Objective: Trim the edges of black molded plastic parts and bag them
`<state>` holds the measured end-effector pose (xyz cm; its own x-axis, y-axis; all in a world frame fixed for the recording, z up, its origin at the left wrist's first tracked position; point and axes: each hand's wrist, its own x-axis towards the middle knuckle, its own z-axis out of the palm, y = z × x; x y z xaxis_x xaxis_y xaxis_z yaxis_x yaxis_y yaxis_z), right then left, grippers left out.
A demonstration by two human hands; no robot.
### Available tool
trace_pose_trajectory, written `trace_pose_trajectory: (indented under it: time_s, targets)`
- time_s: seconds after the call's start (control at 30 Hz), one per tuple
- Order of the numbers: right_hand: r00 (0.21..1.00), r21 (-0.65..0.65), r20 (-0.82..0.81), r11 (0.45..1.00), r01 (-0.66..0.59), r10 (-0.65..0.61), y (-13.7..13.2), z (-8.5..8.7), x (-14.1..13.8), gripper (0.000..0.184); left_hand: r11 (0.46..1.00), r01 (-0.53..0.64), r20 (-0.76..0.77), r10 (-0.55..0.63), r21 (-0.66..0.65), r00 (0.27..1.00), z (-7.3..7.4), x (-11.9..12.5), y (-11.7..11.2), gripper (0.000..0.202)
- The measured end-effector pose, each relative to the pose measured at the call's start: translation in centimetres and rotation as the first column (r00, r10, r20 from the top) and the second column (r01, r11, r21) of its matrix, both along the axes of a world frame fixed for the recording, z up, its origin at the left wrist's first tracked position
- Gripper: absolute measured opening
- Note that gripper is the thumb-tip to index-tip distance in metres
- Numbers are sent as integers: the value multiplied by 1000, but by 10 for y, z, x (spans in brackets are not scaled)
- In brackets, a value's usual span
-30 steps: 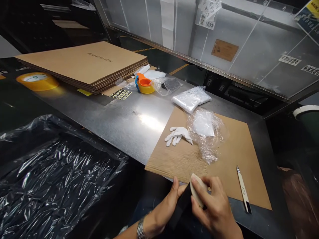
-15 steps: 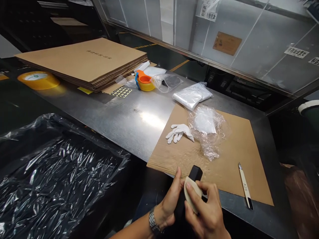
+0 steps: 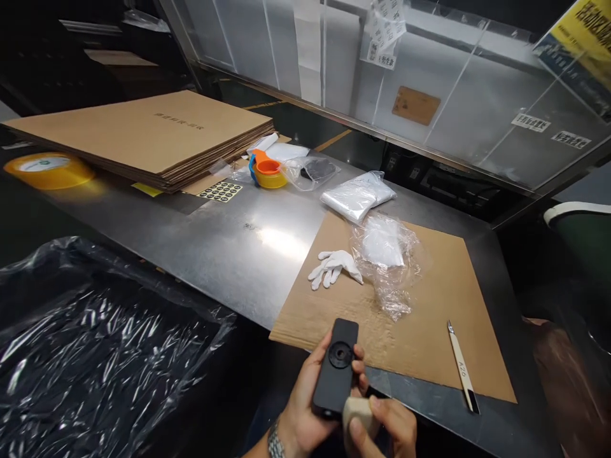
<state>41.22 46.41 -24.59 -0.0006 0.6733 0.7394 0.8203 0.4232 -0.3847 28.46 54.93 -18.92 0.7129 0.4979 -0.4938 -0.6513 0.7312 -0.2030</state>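
Low in the head view, my left hand [image 3: 305, 394] holds a long black plastic part [image 3: 329, 391] with a round recessed ring in its upper face. My fingers wrap around its right side. Pinched in my right hand [image 3: 389, 423] is a beige block [image 3: 361, 410], perhaps a sponge or eraser, at the near right end of the black part; whether they touch I cannot tell. Beyond my hands lies a cardboard sheet [image 3: 429, 343] bearing a white glove [image 3: 337, 267], a crumpled clear plastic bag with white contents [image 3: 384, 245] and a beige-handled knife [image 3: 462, 366].
A stack of flat cardboard [image 3: 143, 140] stands on the metal table [image 3: 224, 248] at the left, beside a yellow tape roll [image 3: 50, 170]. An orange tape dispenser [image 3: 267, 170] and a white plastic packet [image 3: 358, 196] lie farther back. Black plastic sheeting [image 3: 95, 356] fills the lower left.
The black part has turned so its broad face with the ring shows. My right hand and the beige block have moved down, off its upper part to its near end. The camera view has shifted slightly.
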Motion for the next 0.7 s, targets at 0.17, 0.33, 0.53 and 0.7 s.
trace_pose_trajectory:
  time_s: [0.17,0.33,0.53,0.7]
  targets:
    - [981,-121,85,975,186,-177,38,-1,64,51,832,188,-489,111,523,865,-1,-17,-7,40]
    - [911,-285,256,875,392,-324,74,-21,109,41,378,479,-592,283,792,755,-9,-21,-11,43]
    - [868,-285,307,833,474,-390,70,-33,122,47,276,521,-586,280,808,761,-7,-23,-12,41]
    - [751,-302,368,693,655,-549,51,-31,158,49,274,503,-569,283,820,772,-6,-24,-15,40]
